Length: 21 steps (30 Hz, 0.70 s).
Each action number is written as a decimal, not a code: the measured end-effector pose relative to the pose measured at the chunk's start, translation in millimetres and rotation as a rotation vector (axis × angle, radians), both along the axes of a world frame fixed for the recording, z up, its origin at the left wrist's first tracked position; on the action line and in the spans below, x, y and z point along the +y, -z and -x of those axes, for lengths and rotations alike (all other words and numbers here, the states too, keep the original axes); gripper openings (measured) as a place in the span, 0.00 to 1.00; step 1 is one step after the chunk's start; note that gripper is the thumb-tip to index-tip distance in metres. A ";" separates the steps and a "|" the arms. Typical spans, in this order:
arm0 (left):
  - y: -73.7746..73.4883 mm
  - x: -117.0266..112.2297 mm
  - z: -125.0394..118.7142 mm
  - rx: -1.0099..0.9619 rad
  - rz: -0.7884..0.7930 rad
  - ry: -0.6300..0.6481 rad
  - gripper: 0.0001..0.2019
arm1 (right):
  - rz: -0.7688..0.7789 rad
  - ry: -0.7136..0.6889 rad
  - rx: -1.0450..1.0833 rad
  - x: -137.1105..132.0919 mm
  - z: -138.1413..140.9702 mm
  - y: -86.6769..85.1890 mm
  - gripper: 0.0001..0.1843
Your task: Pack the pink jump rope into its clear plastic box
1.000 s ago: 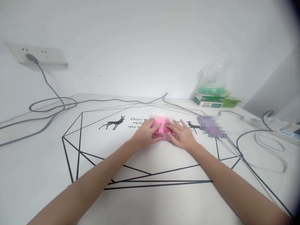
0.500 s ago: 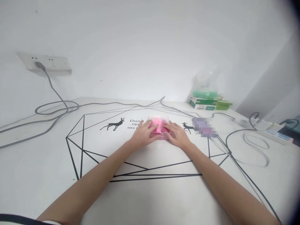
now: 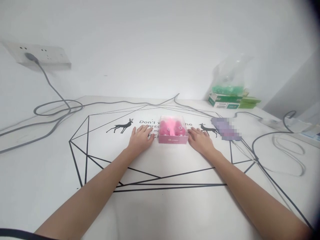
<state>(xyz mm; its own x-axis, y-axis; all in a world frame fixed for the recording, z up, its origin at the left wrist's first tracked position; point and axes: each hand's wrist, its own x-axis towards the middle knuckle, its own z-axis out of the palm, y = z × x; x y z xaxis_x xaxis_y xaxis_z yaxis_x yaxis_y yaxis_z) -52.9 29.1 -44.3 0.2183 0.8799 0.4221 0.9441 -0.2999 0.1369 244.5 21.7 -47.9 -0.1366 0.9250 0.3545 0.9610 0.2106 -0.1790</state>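
A small pink box (image 3: pixel 173 139) with a clear top sits on the printed mat (image 3: pixel 160 160) between my hands. Bright pink objects (image 3: pixel 172 127) with round white spots show through its clear part; their kind I cannot make out. My left hand (image 3: pixel 140 138) lies flat on the mat, left of the box and apart from it, fingers stretched out and holding nothing. On the other side, my right hand (image 3: pixel 200 140) rests palm down with fingers extended, its fingertips close by the box's right side; whether they touch it I cannot tell.
A blurred-out purple object (image 3: pixel 226 129) lies right of my right hand. Green and white boxes (image 3: pixel 225 101) under a clear bag (image 3: pixel 228 78) stand at the back right. Grey cables (image 3: pixel 120 102) cross the table's back and both sides. A wall socket (image 3: pixel 50 56) is at left.
Both hands have come off the pink box and moved apart, one to each side, leaving it standing on the mat. The camera view has shifted slightly.
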 end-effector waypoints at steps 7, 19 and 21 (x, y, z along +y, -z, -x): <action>2.3 7.2 1.3 0.050 0.138 0.051 0.23 | 0.072 -0.003 -0.047 1.4 -0.2 0.8 0.23; -2.0 4.2 -0.9 0.083 0.204 0.061 0.25 | 0.058 -0.013 -0.056 1.2 -0.2 1.3 0.23; -2.0 4.2 -0.9 0.084 0.213 0.060 0.25 | 0.063 -0.014 -0.061 1.4 -0.2 0.9 0.23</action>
<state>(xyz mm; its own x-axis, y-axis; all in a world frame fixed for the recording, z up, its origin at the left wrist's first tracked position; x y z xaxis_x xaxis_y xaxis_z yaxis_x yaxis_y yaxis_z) -52.0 33.3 -42.3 0.2992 0.9316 0.2063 0.9363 -0.3283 0.1248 244.7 23.1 -48.8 -0.1689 0.9432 0.2859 0.9678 0.2137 -0.1333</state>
